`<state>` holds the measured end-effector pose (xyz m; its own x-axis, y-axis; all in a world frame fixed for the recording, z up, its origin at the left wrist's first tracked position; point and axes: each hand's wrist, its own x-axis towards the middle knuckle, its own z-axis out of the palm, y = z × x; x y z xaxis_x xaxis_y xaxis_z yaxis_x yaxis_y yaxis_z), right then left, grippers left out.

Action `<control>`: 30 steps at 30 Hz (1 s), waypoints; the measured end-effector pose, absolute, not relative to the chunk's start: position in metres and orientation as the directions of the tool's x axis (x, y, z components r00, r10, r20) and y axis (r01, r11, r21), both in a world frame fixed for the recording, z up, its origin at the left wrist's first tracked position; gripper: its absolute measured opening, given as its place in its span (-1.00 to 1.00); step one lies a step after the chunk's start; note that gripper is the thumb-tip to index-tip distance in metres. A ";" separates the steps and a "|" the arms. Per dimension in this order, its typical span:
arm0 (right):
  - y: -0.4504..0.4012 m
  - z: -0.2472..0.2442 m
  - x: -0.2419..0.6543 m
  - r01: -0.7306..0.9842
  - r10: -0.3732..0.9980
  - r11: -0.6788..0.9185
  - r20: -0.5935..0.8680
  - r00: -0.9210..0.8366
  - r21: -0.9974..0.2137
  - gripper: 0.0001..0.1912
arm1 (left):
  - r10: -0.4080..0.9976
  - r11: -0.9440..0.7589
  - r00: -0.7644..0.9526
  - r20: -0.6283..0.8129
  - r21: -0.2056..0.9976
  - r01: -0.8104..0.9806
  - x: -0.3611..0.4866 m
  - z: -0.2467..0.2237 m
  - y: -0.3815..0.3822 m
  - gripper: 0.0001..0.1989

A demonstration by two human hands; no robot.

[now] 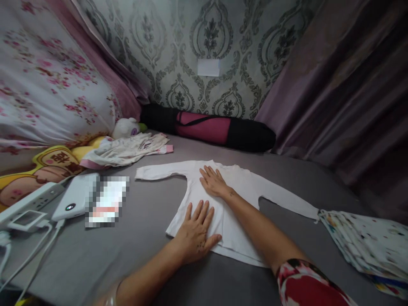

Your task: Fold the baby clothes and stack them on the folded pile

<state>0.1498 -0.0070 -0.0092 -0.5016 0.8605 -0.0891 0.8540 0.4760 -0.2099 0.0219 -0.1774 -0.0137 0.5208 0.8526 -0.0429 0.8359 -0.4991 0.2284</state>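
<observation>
A small white long-sleeved shirt point(242, 199) lies spread on the grey sheet, its two sleeves stretched out to the sides. My left hand point(196, 233) rests flat on the lower left of the shirt, fingers spread, near the hem. Higher up, close to the neckline, my right hand point(213, 182) is pressed flat on the fabric with its fingers out. Neither hand grips anything. The shirt's right sleeve reaches to the edge of a stack of folded patterned cloths point(369, 242).
At the left are a power strip point(47, 195), a white power bank point(76, 197) with cables, and a blurred-out flat item point(108, 202). Behind them lie a crumpled light garment point(127, 151) and a yellow cushion point(54, 168). A black and pink long bag point(204, 129) lies along the wall.
</observation>
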 end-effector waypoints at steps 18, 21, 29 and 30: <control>0.026 -0.021 0.114 0.929 0.940 0.330 -0.037 -0.340 -0.166 -0.38 | 0.806 -0.501 0.569 -0.165 0.324 0.803 0.014 0.007 -0.179 -0.17; 0.010 -0.022 0.106 0.938 0.947 0.305 -0.054 -0.318 -0.167 -0.34 | 0.783 -0.505 0.587 -0.206 0.341 0.793 0.007 0.017 -0.184 -0.17; -0.041 -0.018 0.093 0.938 0.947 0.296 -0.073 -0.313 -0.182 -0.33 | 0.737 -0.557 0.649 -0.189 0.375 0.741 -0.018 0.047 -0.194 -0.40; -0.046 -0.016 0.093 0.937 0.946 0.297 -0.075 -0.315 -0.184 -0.33 | 0.735 -0.555 0.656 -0.172 0.403 0.728 -0.022 0.050 -0.193 -0.50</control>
